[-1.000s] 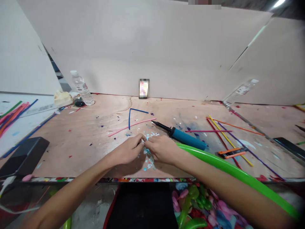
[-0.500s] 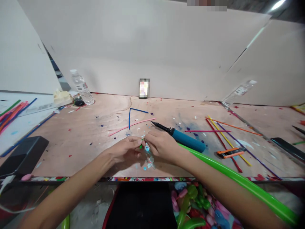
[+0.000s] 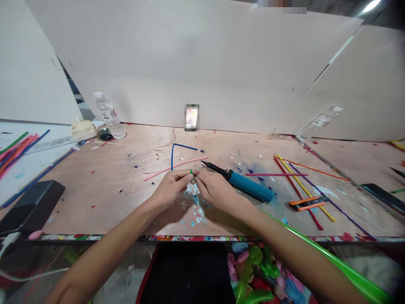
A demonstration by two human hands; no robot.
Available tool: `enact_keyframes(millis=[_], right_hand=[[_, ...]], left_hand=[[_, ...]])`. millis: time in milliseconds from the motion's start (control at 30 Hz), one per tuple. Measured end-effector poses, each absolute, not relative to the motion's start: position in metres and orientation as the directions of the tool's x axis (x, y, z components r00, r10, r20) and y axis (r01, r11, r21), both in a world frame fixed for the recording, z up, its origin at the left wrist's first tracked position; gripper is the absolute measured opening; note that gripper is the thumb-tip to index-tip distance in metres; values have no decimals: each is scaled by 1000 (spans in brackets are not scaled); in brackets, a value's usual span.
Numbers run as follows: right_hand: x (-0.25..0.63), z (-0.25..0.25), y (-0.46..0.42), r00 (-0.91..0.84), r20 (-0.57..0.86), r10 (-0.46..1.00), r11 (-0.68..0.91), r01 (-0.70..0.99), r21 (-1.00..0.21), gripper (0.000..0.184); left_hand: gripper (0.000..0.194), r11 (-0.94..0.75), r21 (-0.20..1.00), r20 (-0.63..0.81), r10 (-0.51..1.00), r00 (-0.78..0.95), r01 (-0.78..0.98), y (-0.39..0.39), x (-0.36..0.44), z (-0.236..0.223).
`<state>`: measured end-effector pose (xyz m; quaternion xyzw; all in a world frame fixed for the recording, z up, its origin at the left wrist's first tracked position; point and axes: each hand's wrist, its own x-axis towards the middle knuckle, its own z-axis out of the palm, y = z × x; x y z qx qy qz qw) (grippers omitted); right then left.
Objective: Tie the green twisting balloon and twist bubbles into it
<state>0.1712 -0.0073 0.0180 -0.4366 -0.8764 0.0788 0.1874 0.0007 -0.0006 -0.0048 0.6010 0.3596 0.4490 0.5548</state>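
My left hand (image 3: 172,184) and my right hand (image 3: 214,188) meet above the middle of the wooden table (image 3: 133,194), fingers pinched together on the small green neck (image 3: 191,173) of a long green balloon (image 3: 335,261). The inflated balloon runs back under my right forearm toward the lower right. A blue hand pump (image 3: 243,184) with a black nozzle lies just right of my right hand. Beneath my hands, pale blue balloon scraps (image 3: 195,211) lie scattered on the wood.
Thin uninflated balloons (image 3: 297,177) in several colours lie at the right; a pink one (image 3: 174,167) and a blue one (image 3: 172,155) lie beyond my hands. Two water bottles (image 3: 109,116) (image 3: 318,122), a small phone (image 3: 191,117), a black box (image 3: 30,207) and a bin of balloons (image 3: 262,274) surround the spot.
Both hands have lifted off the scraps and moved away from me. The green balloon neck now shows between the fingertips, and the balloon body has swung lower under my right arm.
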Motion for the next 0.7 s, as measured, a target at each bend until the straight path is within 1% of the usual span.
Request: enact_keyframes(millis=[33,67,133,167,200,267,333,400,467,533,633,700], right_hand=[[172,20,-8,-552,259,793,609,737,-293,27],[172,22,-8,-553,262,791,611,737,-289,28],[173,27,-9,-543,266,796,603,742,-293,28],[173,30,-9,-534,267,802,596,747,-295,28],[174,32,-8,-525,266,809,587,754,-296,29],[174,37,-8,-520,256,815,578,760,-297,31],[174,39,-7,-529,235,816,578,765,-285,30],[173,39,-5,-530,199,825,565,783,-259,30],[172,38,-4,-519,169,838,546,805,-234,32],[173,37,-1,-510,164,844,536,808,-245,32],[174,35,3,-511,175,842,539,775,-330,28],[175,34,4,-484,212,849,526,739,-420,22]], left_hand=[[23,-247,968,218,921,324,50,-1,1,-2],[21,-373,913,311,899,309,165,-1,1,1],[23,-576,725,487,817,310,378,-3,0,5],[24,-639,611,554,767,324,468,-3,0,6],[25,-675,495,600,721,348,546,-3,0,7],[23,-689,296,630,661,408,661,-2,-1,7],[21,-660,174,599,660,453,731,0,-1,8],[19,-615,129,526,708,472,778,2,-2,11],[17,-570,115,433,766,476,813,5,-3,14],[16,-544,104,351,804,481,833,8,-3,18],[15,-538,119,306,819,485,835,12,-3,20],[13,-543,191,299,825,479,818,14,-4,19]])
